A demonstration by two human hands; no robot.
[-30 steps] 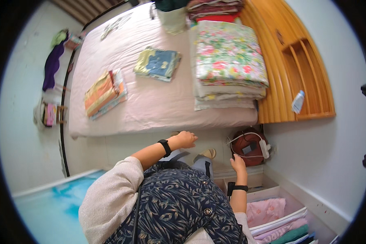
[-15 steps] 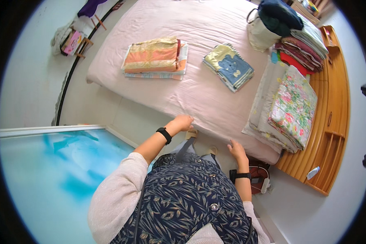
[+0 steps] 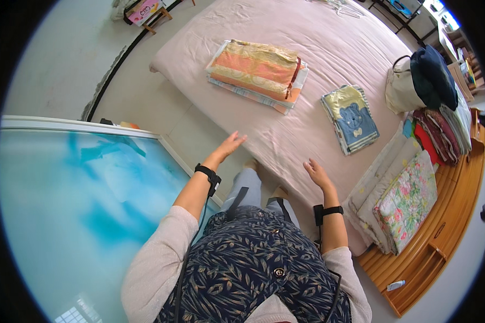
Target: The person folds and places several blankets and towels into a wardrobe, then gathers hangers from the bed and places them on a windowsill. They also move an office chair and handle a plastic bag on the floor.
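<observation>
Both of my hands hang in the air by the near edge of a bed with a pale pink sheet (image 3: pixel 264 140). My left hand (image 3: pixel 230 146) has its fingers stretched out and holds nothing. Fingers apart, my right hand (image 3: pixel 317 173) is likewise bare, over the sheet's edge. Beyond them lie two folded stacks: orange-and-yellow patterned cloth (image 3: pixel 256 70) on top of paler pieces, and to its right a smaller stack of blue-and-yellow cloth with a bear on it (image 3: pixel 353 118). Close to my right side, a folded floral quilt (image 3: pixel 407 202) rests on pale folded bedding.
A curved wooden headboard (image 3: pixel 415 269) with a small tube (image 3: pixel 396 285) on it runs along the right. A white bag (image 3: pixel 401 89), dark cloth (image 3: pixel 434 78) and folded maroon textiles (image 3: pixel 439 134) crowd the far right. A blue-patterned panel (image 3: pixel 108 188) stands at my left.
My view has swung to the left and the bed's contents now sit farther right. My left hand has gone from loosely curled to stretched out; my right hand has risen over the sheet.
</observation>
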